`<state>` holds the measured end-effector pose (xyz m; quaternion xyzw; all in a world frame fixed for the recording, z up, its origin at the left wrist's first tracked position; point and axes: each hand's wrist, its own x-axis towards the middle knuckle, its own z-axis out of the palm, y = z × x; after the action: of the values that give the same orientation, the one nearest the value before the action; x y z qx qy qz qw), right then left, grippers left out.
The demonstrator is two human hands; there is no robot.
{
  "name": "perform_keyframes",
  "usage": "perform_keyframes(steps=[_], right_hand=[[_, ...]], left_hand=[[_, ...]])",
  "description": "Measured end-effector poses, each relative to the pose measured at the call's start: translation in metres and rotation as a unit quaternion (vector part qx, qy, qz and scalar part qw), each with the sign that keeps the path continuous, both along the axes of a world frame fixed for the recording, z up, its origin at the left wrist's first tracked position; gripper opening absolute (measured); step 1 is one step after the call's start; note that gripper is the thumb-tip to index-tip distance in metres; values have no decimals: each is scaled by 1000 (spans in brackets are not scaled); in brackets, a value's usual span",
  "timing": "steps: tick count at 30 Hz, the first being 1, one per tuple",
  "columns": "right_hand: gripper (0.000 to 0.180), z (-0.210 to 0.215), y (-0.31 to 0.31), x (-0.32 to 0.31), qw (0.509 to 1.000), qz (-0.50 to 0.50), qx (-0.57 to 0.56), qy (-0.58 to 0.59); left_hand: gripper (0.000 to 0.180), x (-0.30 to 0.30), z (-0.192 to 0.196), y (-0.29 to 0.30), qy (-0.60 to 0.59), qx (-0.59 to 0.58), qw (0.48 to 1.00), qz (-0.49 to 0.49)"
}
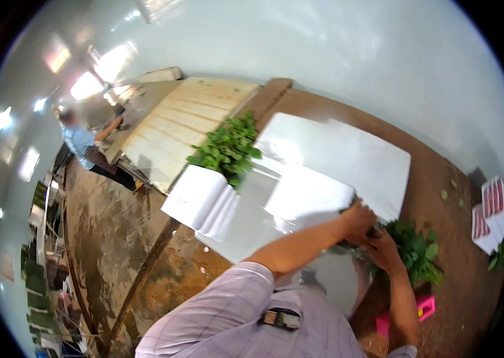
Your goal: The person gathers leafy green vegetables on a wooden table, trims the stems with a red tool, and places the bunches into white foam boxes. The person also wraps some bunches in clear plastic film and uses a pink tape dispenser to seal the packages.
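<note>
Pale walls [335,53] bound a brown surface [463,262], where white sheets [347,149] lie beneath a white stack [311,194]. Leafy green stems [413,250] lie right of the stack, their leaves fanning right and nearer the person from the hands; the hidden stem ends leave the exact long axis unclear. Right hand [383,250] sits nearer these leaves, while the left hand [358,222] is just beside it, farther and left. Both hands' fingers look curled inward; I cannot tell what each pinches. Another leafy bunch [228,146] lies left, beside folded white paper [195,194].
</note>
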<state>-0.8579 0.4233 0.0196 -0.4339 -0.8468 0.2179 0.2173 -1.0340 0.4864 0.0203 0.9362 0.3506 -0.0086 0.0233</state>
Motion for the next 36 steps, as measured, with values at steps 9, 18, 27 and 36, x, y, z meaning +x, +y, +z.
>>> perform_keyframes(steps=[9, 18, 27, 36], right_hand=[[19, -11, -13, 22, 951, -281, -27, 126], [29, -14, -287, 120, 515, -725, 78, 450], [29, 2, -247, 48, 631, -732, -29, 256], [29, -80, -297, -3, 601, -741, 44, 296]], left_hand=[[59, 6, -33, 15, -100, -59, 990, -85], [73, -2, 15, 2, -41, -23, 995, -85], [76, -7, 15, 3, -3, -34, 996, -83], [77, -7, 1, 5, -22, -23, 995, -96]])
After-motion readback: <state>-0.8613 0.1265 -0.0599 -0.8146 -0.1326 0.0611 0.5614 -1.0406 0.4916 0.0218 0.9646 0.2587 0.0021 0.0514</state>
